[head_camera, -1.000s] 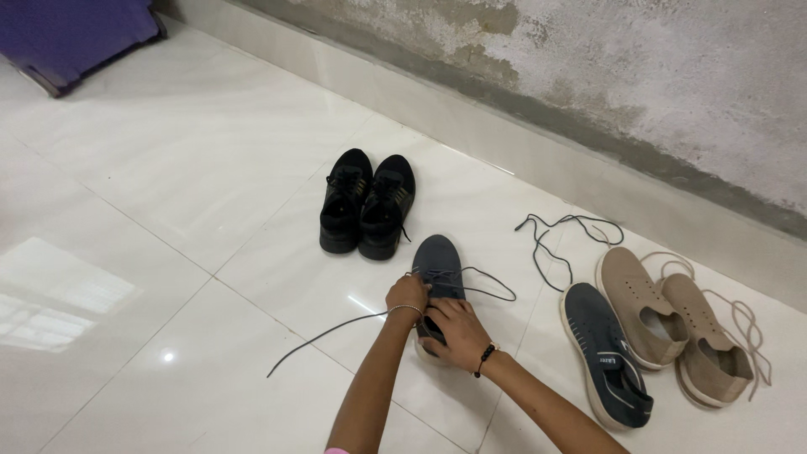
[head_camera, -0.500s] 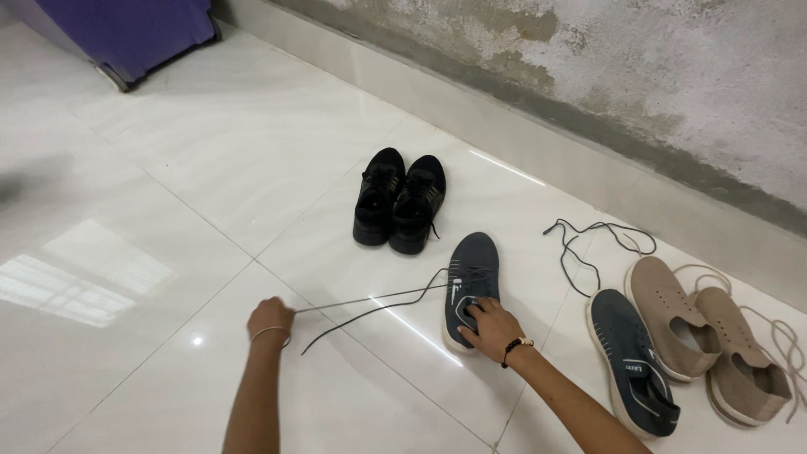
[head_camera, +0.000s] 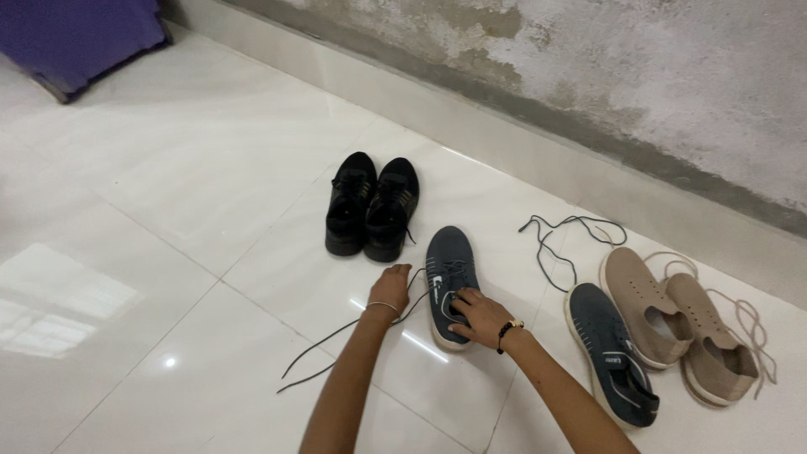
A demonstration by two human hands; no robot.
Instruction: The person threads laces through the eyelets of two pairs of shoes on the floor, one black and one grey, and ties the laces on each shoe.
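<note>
Landmark: we take the dark blue shoe [head_camera: 450, 282] on the white tiled floor [head_camera: 193, 210] as our reference.
Right hand: our right hand [head_camera: 481, 318] rests on the heel end of this shoe, fingers curled over its opening, pressing it down.
Left hand: our left hand [head_camera: 392, 283] sits just left of the shoe, fingers pinched on the dark lace [head_camera: 336, 345].
Lace: it runs from the shoe's eyelets through our left hand, both ends trailing on the floor to the lower left.
Behind the shoe: a black pair of shoes [head_camera: 371, 206], side by side.
Right of the shoe: its dark blue mate [head_camera: 609, 353], a loose dark lace [head_camera: 559, 244], then a beige pair [head_camera: 681, 324] near the wall [head_camera: 588, 76].
</note>
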